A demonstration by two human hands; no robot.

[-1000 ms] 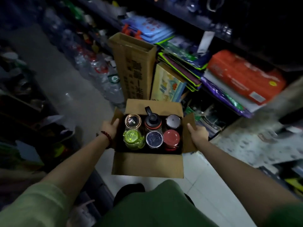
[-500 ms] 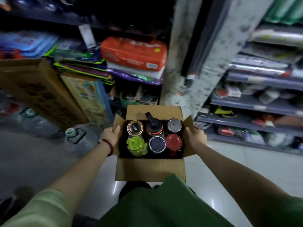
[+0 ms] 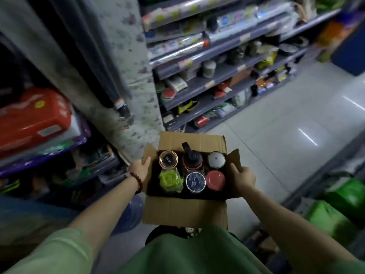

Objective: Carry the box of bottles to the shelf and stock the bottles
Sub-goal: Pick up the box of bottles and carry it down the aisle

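An open cardboard box (image 3: 184, 211) is held in front of my body, flaps spread. Several bottles stand upright inside: a clear one with an orange rim (image 3: 168, 159), a black-capped one with a spout (image 3: 192, 159), a silver-lidded one (image 3: 216, 159), a lime green one (image 3: 170, 179), a dark blue-lidded one (image 3: 195, 182) and a red-lidded one (image 3: 215, 180). My left hand (image 3: 139, 168), with a bead bracelet on the wrist, grips the box's left side. My right hand (image 3: 243, 177) grips the right side by the flap.
A speckled pillar (image 3: 126, 62) rises just ahead on the left. Grey shelves (image 3: 209, 84) packed with goods run to the right of it. Red and purple packs (image 3: 33, 119) sit on left shelving. Pale tiled floor (image 3: 296, 119) opens to the right; green bags (image 3: 343, 206) lie at the lower right.
The view has swung right with the box carried along: the tall cartons have left the frame, and the pillar, stocked shelves and tiled aisle now fill it. Both hands keep their grip.
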